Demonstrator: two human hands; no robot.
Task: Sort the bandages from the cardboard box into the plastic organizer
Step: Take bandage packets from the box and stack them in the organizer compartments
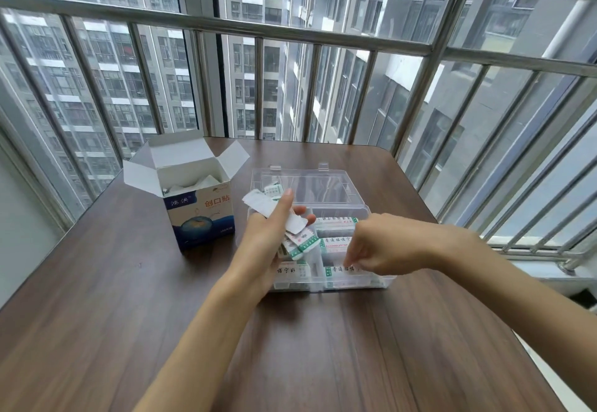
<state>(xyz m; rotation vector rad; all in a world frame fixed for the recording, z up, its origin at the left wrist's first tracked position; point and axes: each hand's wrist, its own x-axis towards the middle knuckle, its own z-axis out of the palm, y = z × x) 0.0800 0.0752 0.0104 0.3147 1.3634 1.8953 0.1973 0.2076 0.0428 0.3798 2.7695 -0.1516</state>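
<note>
Your left hand (268, 234) is curled round a loose bunch of bandages (292, 227), holding it just above the left part of the plastic organizer (378, 277). At least five wrapped strips fan out of that grip: white ones pointing up and left, green-edged printed ones hanging lower. The exact number in the bunch cannot be told, since your fingers cover part of it.

Your right hand (374, 247) reaches down into the organizer's front right compartment, fingertips pinching one printed bandage (337, 270) that lies there.

There is one organizer, clear, with its lid (310, 185) swung open toward the window. Inside it, three stacks of bandages sit one behind another on the right side, and one more stack lies at the front left, partly behind your left wrist. How many strips each stack holds cannot be counted.

One cardboard box (202, 214) stands upright on the desk (97, 314), just left of the organizer and apart from it. Its four top flaps are open, and several white wrapped bandages show inside.

Behind the desk runs a metal window railing (290, 33).
</note>
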